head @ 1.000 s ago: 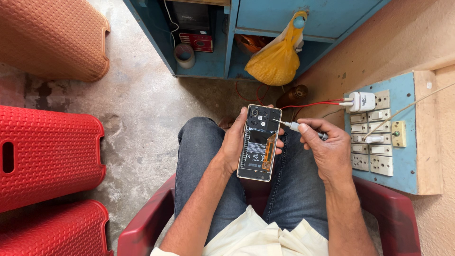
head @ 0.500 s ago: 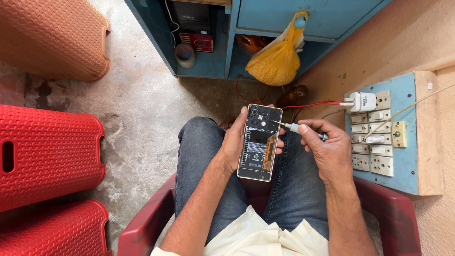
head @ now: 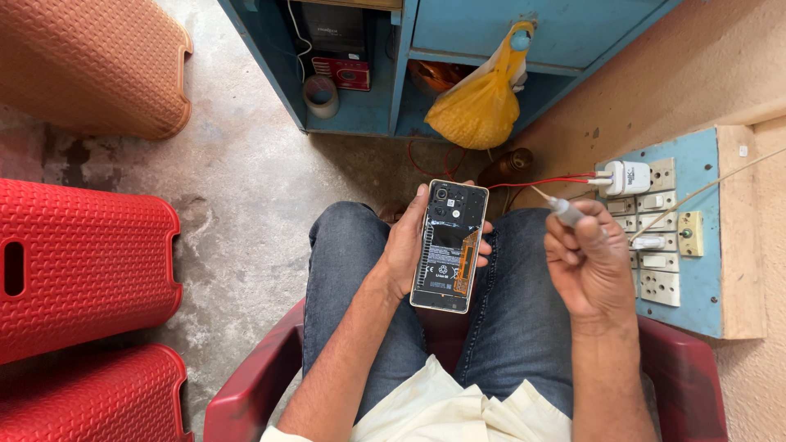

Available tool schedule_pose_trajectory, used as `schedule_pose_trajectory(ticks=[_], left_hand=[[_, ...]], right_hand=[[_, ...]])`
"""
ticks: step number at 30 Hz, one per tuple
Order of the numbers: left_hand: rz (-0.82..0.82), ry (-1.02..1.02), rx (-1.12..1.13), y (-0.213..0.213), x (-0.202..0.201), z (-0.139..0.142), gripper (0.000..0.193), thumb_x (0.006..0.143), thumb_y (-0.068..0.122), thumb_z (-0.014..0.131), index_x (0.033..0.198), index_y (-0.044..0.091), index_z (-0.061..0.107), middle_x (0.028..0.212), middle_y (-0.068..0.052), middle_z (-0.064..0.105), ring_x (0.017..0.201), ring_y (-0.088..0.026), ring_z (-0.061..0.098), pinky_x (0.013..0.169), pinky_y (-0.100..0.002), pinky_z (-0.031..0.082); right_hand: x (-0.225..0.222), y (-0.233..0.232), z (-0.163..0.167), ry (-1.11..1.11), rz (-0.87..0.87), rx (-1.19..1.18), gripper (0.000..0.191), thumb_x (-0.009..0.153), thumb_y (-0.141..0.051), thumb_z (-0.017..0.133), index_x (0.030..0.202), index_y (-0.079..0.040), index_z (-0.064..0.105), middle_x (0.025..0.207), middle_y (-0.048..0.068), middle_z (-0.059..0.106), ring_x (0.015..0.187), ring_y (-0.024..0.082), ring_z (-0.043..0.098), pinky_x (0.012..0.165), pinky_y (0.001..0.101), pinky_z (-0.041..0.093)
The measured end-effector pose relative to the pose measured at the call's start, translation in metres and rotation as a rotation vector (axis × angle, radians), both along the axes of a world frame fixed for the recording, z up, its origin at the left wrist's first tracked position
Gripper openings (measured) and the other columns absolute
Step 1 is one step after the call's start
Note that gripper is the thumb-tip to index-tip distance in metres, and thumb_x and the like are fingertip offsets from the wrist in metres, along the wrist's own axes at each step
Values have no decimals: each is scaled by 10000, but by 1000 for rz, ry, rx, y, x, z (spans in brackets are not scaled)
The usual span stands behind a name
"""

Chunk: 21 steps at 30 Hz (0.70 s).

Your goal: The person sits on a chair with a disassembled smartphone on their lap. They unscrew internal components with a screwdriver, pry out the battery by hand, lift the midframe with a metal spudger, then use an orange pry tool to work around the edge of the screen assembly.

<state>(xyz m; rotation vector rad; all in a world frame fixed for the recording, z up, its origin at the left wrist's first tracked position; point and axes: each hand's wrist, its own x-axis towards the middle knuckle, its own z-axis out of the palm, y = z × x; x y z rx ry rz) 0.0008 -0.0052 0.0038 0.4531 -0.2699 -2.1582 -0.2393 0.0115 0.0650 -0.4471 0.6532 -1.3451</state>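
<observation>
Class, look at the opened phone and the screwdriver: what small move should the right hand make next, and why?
Probably bring the screwdriver tip back down onto the phone. The right hand holds the tool off to the side, clear of the phone, while the left hand holds the phone open-back up over the lap, ready to be worked on.

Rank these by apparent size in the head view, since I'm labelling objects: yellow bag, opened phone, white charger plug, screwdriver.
1. yellow bag
2. opened phone, nearer the camera, so unsure
3. white charger plug
4. screwdriver, partly hidden in the right hand; close to the plug
</observation>
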Motion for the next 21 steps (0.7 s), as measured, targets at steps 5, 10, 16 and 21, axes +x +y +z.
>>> schedule_pose_trajectory(ticks=[5, 10, 16, 21], left_hand=[[0, 6, 4, 0, 0, 2, 749, 1095, 610, 211, 1593, 79, 388, 1153, -284, 660, 916, -342, 736, 789, -466, 652], [-3, -20, 11, 0, 1, 3, 760, 1091, 617, 225, 1591, 72, 398, 1153, -271, 661, 909, -324, 731, 800, -448, 648], [0, -76, 5, 0, -2, 1, 779, 1072, 646, 233, 1601, 98, 396, 1149, -241, 664, 898, -295, 724, 791, -423, 644], [-14, -131, 18, 0, 0, -2, 795, 1037, 679, 234, 1602, 139, 381, 1145, -205, 669, 880, -266, 724, 745, -407, 638]], right_hand=[[-5, 1, 3, -35, -11, 16, 252, 934, -155, 829, 1108, -9, 719, 952, 52, 687, 760, 79, 501, 592, 172, 401], [19, -2, 10, 832, -139, 132, 201, 967, -204, 772, 1032, -25, 711, 822, 45, 681, 607, 65, 554, 493, 191, 418], [46, -3, 37, 1486, -144, -164, 172, 972, -147, 778, 1088, -22, 769, 831, 42, 639, 637, 100, 549, 546, 258, 407], [55, -4, 56, 1794, -204, -431, 159, 975, -98, 797, 1104, -14, 758, 875, 105, 663, 754, 194, 600, 673, 339, 472]])
